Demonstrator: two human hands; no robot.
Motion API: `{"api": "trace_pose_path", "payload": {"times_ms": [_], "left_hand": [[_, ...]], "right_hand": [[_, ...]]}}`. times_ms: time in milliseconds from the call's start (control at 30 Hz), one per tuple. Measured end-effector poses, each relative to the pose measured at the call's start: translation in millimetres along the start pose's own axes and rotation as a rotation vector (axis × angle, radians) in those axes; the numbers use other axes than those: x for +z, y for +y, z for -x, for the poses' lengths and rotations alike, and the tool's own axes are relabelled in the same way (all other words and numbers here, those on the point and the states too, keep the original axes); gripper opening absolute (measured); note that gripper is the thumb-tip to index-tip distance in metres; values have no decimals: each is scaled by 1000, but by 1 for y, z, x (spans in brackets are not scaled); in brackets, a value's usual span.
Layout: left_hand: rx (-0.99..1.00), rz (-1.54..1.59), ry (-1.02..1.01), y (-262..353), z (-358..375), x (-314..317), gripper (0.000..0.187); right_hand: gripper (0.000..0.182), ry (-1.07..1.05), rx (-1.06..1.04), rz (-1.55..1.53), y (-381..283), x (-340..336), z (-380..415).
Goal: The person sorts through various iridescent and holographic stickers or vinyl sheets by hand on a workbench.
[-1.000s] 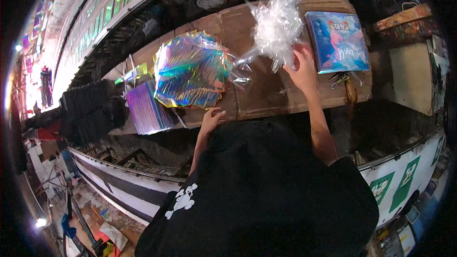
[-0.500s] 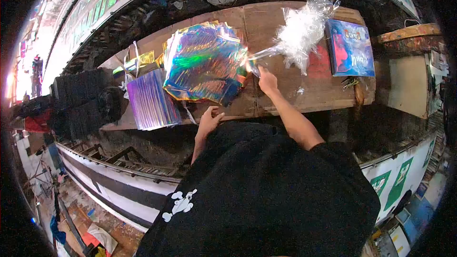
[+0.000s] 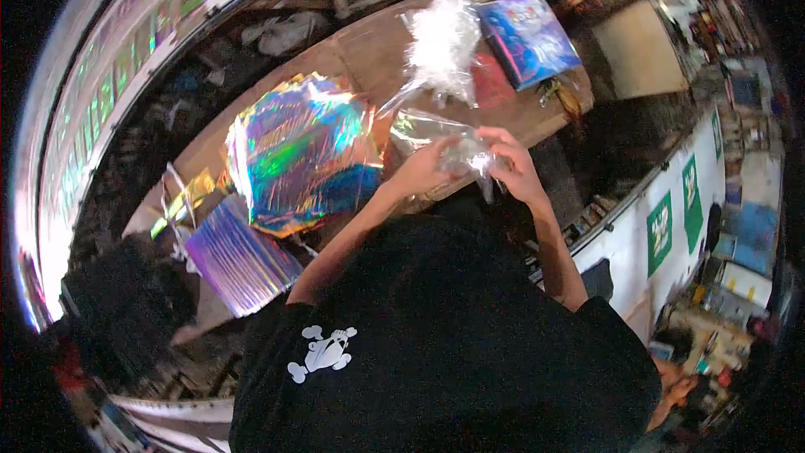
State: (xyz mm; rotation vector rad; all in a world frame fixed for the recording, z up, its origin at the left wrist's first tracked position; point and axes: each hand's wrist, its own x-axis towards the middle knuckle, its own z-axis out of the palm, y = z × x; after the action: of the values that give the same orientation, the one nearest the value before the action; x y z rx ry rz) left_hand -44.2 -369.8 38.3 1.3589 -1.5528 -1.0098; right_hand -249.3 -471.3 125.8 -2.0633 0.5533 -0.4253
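Observation:
A clear plastic film piece [image 3: 432,127], likely a thin bag, is stretched between my two hands near the front edge of the board table. My left hand [image 3: 426,171] has its fingers closed on the film's near side. On the other side, my right hand [image 3: 515,169] pinches the film between thumb and fingers. To the left lies a pile of shiny holographic sheets [image 3: 302,159]. A neat stack of purple striped foil sheets [image 3: 239,258] sits closer to me. Behind the hands is a crumpled heap of clear plastic [image 3: 444,46].
A blue and pink printed stack [image 3: 530,40] lies at the table's [image 3: 356,50] far right end. Dark stacked material [image 3: 126,310] stands at the left. A white panel with green signs [image 3: 646,222] runs along the right.
My right hand has drawn a clear plastic piece from the heap toward me. My left hand has come over and taken hold of it too. The view has turned.

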Motion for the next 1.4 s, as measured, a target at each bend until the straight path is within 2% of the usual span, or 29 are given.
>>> {"api": "trace_pose_path", "payload": {"times_ms": [33, 67, 100, 133, 200, 233, 267, 300, 333, 367, 400, 433, 467, 500, 533, 567, 600, 667, 800, 833, 1000, 1100, 1200, 1267, 1333, 1400], "left_hand": [[20, 0, -29, -2, -21, 9, 69], [-212, 333, -138, -1, -40, 17, 56], [-456, 657, -245, 2, -56, 26, 44], [-451, 644, -265, 13, -69, 34, 44], [-570, 1230, 87, 36, -85, 42, 31], [-468, 1236, 37, 29, -92, 46, 31], [-476, 1217, 31, 30, -102, 41, 31], [-577, 1090, 26, 30, -110, 34, 35], [-678, 960, 21, 34, -118, 24, 39], [-631, 693, 50, 40, -134, 9, 48], [-522, 374, 229, 18, -149, 7, 44], [-289, -155, 336, 16, -165, -8, 34], [-324, -198, 346, 22, -189, -20, 27], [-240, -207, 346, 18, -211, -28, 22], [-105, -416, 289, 10, -234, -37, 13], [27, -724, 220, -5, -253, -46, 9], [15, -961, 164, -19, -268, -52, 8], [-69, -1136, 52, -49, -281, -63, 9], [-249, -1002, -108, -88, -261, -71, 16], [-324, -967, -141, -84, -257, -70, 27], [-323, -833, -56, -91, -254, -69, 25], [-441, -1001, -174, -104, -260, -71, 20], [-448, -970, -167, -91, -272, -72, 19], [-374, -976, -198, -103, -266, -75, 22], [-293, -1062, -131, -108, -261, -74, 22], [-276, -1007, -95, -111, -259, -76, 25]], "right_hand": [[27, 129, 137, -242, -9, 3, -2], [39, 257, 264, -489, -14, 6, -4], [56, 268, 143, -232, -9, 6, -5], [49, 312, 89, 21, -6, 9, -6], [40, 377, 62, 180, -11, 6, -13], [40, 396, 61, 168, 1, -2, -16], [36, 394, 89, 143, 21, -13, -19], [33, 389, 117, 115, 42, -26, -23], [32, 486, 115, 132, 65, -40, -30], [30, 582, 116, 147, 90, -55, -41], [29, 684, 124, 155, 118, -71, -53], [28, 788, 137, 162, 142, -84, -65], [28, 803, 149, 138, 153, -94, -79], [27, 808, 222, 132, 164, -100, -96], [27, 805, 297, 123, 173, -103, -113], [27, 800, 265, 70, 185, -101, -129], [27, 792, 235, 16, 196, -94, -145], [25, 786, 238, -34, 205, -78, -170], [25, 623, 255, -154, 207, -48, -187], [24, 579, 269, -182, 206, -41, -187], [24, 552, 225, -172, 212, -9, -190], [25, 465, 177, -72, 216, -1, -197], [24, 435, 150, 34, 223, 5, -207], [23, 387, 132, 111, 226, 10, -209], [23, 348, 110, 191, 228, 10, -212], [22, 328, -21, 382, 227, 9, -211]]}}
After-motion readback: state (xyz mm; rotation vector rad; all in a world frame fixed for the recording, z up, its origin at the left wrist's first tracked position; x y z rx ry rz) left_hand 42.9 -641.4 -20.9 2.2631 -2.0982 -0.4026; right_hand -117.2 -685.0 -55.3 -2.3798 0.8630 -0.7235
